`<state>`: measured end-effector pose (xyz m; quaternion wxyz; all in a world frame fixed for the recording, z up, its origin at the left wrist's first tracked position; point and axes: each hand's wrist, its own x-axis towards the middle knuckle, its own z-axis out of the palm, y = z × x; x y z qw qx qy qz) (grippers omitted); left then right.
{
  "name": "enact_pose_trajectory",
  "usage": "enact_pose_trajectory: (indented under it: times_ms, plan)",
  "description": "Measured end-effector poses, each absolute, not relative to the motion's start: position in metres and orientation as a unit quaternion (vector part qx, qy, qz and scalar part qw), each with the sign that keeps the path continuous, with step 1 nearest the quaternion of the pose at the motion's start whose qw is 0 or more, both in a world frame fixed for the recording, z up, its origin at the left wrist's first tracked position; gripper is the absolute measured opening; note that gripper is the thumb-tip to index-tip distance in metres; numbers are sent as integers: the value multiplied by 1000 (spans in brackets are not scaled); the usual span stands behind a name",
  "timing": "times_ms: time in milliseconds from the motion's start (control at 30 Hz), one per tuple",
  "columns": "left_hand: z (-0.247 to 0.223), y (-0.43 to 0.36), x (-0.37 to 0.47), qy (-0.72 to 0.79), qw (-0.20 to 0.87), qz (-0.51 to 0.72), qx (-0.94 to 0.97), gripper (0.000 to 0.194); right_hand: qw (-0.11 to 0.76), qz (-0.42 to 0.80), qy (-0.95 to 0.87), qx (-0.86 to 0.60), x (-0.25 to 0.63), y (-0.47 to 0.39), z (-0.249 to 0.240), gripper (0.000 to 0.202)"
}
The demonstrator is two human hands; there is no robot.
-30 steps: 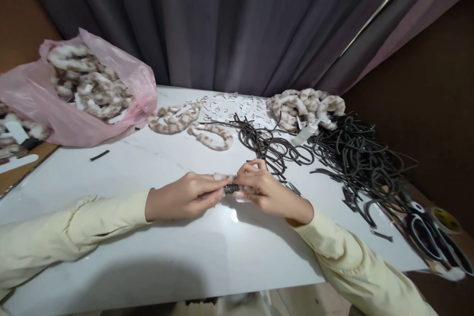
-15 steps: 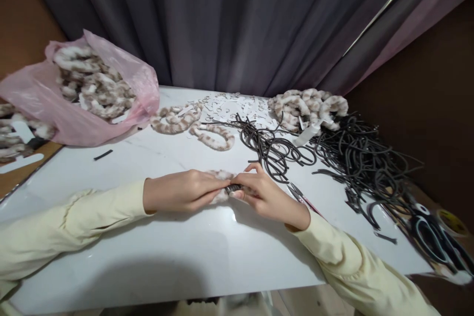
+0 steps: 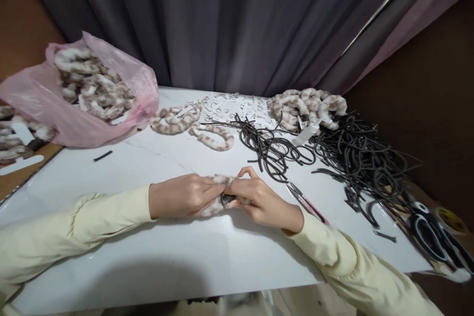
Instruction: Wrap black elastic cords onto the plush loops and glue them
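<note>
A white and brown fluffy fur loop (image 3: 212, 209) with a dark ribbed section lies between my two hands, just above the white table (image 3: 155, 261). My left hand (image 3: 190, 194) has its fingers closed on the loop's left side. My right hand (image 3: 255, 197) pinches the loop at the dark section, its index finger and thumb around it and another finger raised. The fingers hide much of the loop. Beside my right wrist lie small thread snips (image 3: 305, 202) with pink handles.
Black cords (image 3: 274, 148) lie in a tangle behind my right hand, with a larger heap (image 3: 355, 158) at right. Furry loops (image 3: 213, 137) rest mid-table. A pink plastic bag (image 3: 144, 94) of furry loops stands at left. White paper scraps (image 3: 237, 106) lie at the back.
Both hands have moved slightly down, the right one also a little left, still holding the furry loop. More of the snips shows beside my right wrist.
</note>
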<state>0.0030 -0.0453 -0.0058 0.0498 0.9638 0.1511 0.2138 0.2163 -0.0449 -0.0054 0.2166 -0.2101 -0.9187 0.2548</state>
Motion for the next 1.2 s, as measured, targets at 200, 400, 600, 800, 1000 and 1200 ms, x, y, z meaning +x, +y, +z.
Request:
enact_pose_trajectory:
  times_ms: [200, 400, 600, 800, 1000, 1200]
  plan:
    - [6, -52, 6, 219, 88, 185, 954, 26, 276, 214, -910, -223, 211, -54, -5, 7]
    - [16, -49, 11, 373, 329, 130, 858, 26, 288, 188, -915, -210, 213, -51, -10, 30]
    - [26, -47, 14, 448, 572, 166, 666, 31, 345, 155, -896, -234, 214, -50, -10, 18]
    - [27, -54, 18, 458, 586, 203, 637, 27, 343, 228, -843, -345, 212, -50, -10, 6]
    - [23, -53, 18, 440, 513, 204, 708, 29, 337, 308, -812, -365, 211, -49, -8, 12]
    - [22, -53, 19, 458, 494, 209, 709, 34, 355, 273, -833, -324, 208, -52, -9, 9]
